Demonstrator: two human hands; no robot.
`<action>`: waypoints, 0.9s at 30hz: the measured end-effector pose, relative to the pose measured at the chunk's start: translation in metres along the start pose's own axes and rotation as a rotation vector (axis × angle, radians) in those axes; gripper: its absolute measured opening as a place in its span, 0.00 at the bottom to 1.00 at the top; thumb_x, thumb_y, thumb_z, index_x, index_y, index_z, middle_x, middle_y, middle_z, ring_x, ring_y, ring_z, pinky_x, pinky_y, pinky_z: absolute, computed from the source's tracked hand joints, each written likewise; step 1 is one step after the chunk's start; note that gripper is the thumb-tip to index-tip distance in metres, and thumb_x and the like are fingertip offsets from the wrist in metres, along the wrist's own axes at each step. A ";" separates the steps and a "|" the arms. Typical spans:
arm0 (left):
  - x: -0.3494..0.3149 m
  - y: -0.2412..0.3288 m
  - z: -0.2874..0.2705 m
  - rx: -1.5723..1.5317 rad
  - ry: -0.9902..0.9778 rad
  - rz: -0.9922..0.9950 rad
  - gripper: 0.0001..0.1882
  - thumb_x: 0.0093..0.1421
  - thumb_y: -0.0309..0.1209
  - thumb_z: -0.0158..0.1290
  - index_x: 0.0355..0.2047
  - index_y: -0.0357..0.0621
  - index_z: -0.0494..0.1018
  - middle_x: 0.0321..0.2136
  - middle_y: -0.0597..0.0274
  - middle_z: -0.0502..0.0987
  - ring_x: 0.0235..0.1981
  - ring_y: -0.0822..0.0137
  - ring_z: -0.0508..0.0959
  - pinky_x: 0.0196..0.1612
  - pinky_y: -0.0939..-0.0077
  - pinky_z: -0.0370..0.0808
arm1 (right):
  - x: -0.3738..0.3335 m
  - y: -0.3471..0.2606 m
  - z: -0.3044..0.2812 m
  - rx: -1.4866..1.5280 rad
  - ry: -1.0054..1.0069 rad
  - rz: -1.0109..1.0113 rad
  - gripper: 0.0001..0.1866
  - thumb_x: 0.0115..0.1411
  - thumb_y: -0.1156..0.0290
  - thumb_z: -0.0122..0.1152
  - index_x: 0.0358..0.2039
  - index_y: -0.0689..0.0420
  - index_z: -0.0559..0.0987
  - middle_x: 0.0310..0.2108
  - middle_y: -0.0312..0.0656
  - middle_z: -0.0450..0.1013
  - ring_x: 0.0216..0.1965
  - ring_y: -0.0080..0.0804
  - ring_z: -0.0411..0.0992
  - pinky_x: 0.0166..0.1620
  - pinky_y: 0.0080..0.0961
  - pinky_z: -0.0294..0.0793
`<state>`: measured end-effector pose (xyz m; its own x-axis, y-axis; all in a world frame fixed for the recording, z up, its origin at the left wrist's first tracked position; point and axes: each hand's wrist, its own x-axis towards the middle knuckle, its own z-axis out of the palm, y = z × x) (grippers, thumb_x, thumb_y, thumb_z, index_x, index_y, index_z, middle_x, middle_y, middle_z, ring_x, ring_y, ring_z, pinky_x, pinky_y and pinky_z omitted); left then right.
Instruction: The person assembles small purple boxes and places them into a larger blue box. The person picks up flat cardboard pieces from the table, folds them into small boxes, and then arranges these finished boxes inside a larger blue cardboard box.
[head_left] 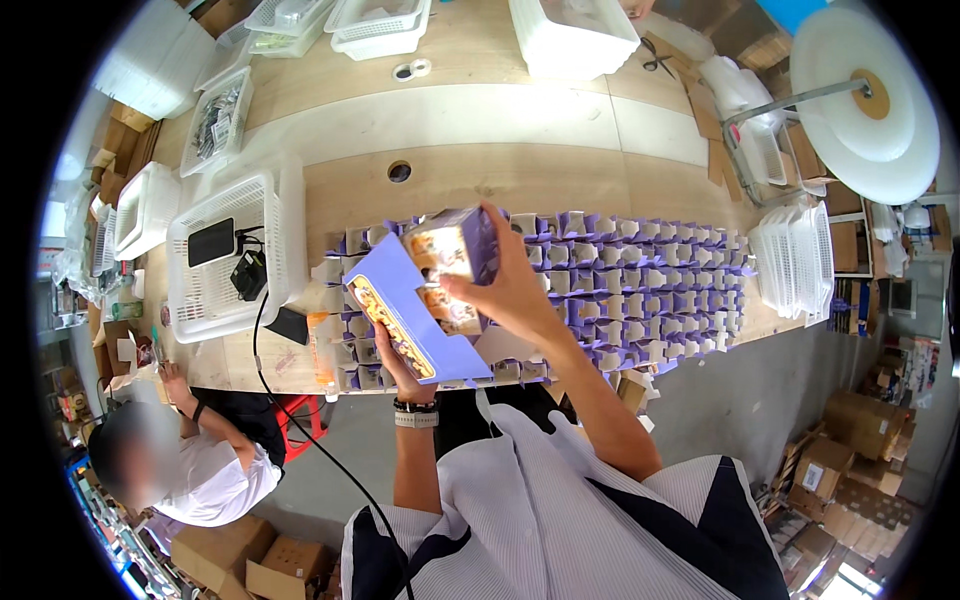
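I've got both hands up over the near edge of the tabletop (450, 170), working one purple carton (440, 290). It's a small folding box, violet with a yellow-and-orange picture panel on its long open flap and more bright printing on its faces. My left hand (395, 352) is underneath, fingers curled around the flap's lower edge. My right hand (510, 285) comes over the top, thumb and fingers pinching the box body. Below it, rows of matching purple cartons (640, 285) stand open-topped across the wood, touching one another. To the left sits a white mesh basket (215, 285) with a black phone (211, 241) and a charger; its cable (300, 420) drops off the edge. White trays (795, 255) are stacked at right. Another person (200, 470) crouches low left.
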<state>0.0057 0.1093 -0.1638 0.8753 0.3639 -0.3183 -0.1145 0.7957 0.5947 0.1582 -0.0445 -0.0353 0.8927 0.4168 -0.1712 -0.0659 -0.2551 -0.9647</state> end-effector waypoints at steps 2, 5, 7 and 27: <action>0.003 -0.007 -0.013 0.098 0.127 0.052 0.36 0.70 0.63 0.42 0.68 0.53 0.64 0.59 0.64 0.73 0.54 0.66 0.76 0.56 0.67 0.76 | 0.007 -0.005 -0.018 0.093 -0.021 0.071 0.62 0.52 0.50 0.79 0.76 0.58 0.48 0.63 0.63 0.59 0.64 0.56 0.65 0.65 0.47 0.69; 0.006 0.000 0.003 -0.054 0.271 -0.025 0.40 0.68 0.66 0.42 0.70 0.54 0.61 0.63 0.64 0.69 0.61 0.63 0.72 0.60 0.62 0.73 | 0.027 -0.004 -0.060 0.381 0.039 0.068 0.64 0.52 0.49 0.79 0.76 0.59 0.46 0.60 0.62 0.65 0.61 0.56 0.69 0.62 0.50 0.73; 0.006 0.005 0.003 -0.097 0.322 0.046 0.38 0.68 0.65 0.45 0.67 0.52 0.64 0.57 0.65 0.74 0.56 0.64 0.76 0.56 0.63 0.76 | 0.054 0.004 -0.089 0.409 0.089 0.104 0.64 0.52 0.47 0.78 0.76 0.58 0.45 0.59 0.63 0.66 0.60 0.55 0.70 0.61 0.50 0.75; -0.028 0.030 -0.038 -0.053 0.423 0.193 0.39 0.71 0.64 0.38 0.72 0.53 0.58 0.65 0.63 0.66 0.64 0.62 0.68 0.65 0.61 0.68 | 0.236 0.217 -0.057 -0.930 0.584 0.105 0.57 0.51 0.42 0.73 0.74 0.48 0.55 0.70 0.61 0.51 0.64 0.62 0.59 0.60 0.70 0.60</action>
<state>-0.0403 0.1416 -0.1649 0.5686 0.6646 -0.4847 -0.2904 0.7135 0.6376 0.3803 -0.0516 -0.2740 0.9917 -0.0598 0.1140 -0.0119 -0.9243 -0.3814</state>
